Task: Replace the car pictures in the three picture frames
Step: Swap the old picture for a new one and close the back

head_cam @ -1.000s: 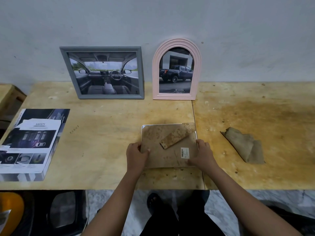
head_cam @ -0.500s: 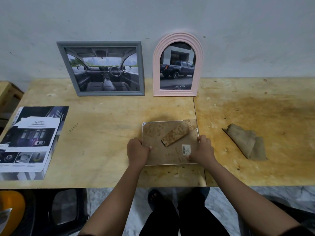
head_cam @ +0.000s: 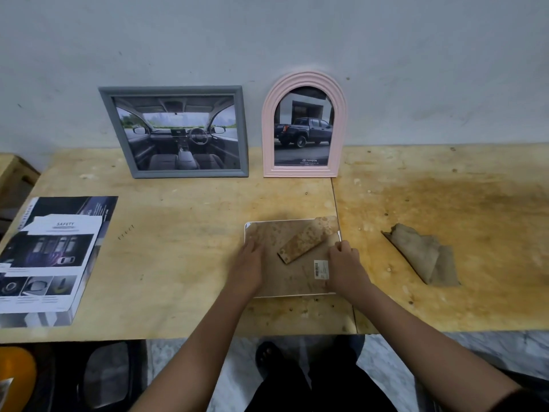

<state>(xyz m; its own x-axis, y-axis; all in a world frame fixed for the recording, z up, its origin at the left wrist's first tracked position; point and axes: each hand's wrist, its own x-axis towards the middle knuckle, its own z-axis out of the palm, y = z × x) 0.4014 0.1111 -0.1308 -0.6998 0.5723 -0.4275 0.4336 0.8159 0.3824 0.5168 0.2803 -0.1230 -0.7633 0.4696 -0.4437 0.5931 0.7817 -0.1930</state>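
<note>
Near the desk's (head_cam: 184, 263) front edge a white picture frame (head_cam: 292, 279) lies face down, its prop leg (head_cam: 300, 243) on top. The left hand (head_cam: 249, 264) rests flat on its left side with fingers straight, while the right hand (head_cam: 346, 267) grips its right edge with curled fingers. Car brochures (head_cam: 50, 257) lie well to the left and a crumpled cloth (head_cam: 424, 257) to the right; behind, a grey frame (head_cam: 178, 173) with a car interior and a pink arched frame (head_cam: 304, 172) with a pickup lean against the wall (head_cam: 416, 69).

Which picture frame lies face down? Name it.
The white-edged frame nearest the person, stained back up; the grey frame and pink arched frame stand face out.
</note>
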